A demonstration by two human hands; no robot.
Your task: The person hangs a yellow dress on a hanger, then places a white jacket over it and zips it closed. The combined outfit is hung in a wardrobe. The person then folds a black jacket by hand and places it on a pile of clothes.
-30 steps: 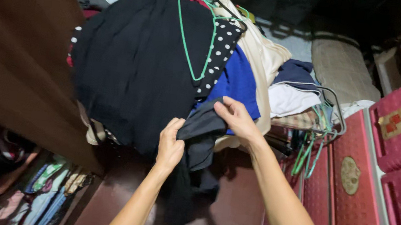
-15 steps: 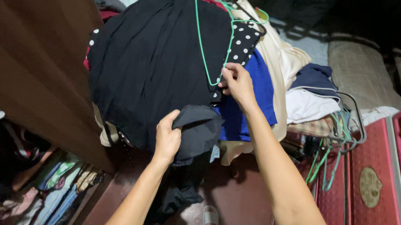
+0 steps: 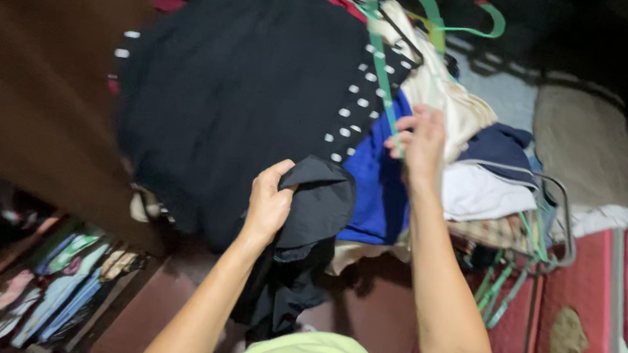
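Observation:
My left hand point(image 3: 268, 203) grips a dark grey garment point(image 3: 310, 223) that hangs down in front of me. My right hand point(image 3: 419, 137) is closed on the lower bar of a green wire hanger point(image 3: 419, 11), lifted above a heap of clothes. The heap holds a large black garment point(image 3: 245, 90), a black cloth with white dots point(image 3: 359, 95), a blue garment point(image 3: 380, 184) and a cream one point(image 3: 449, 97). The view is blurred by motion.
A brown wooden door point(image 3: 19, 64) stands at the left, with folded clothes point(image 3: 57, 289) on a shelf below it. More hangers point(image 3: 515, 278) lie at the heap's right side. Red plastic crates point(image 3: 588, 326) line the right. A grey cushion point(image 3: 586, 137) lies behind.
My right hand has left the dark garment, reached up to the green hanger and lifted it off the heap. My left hand keeps the garment and has raised it slightly.

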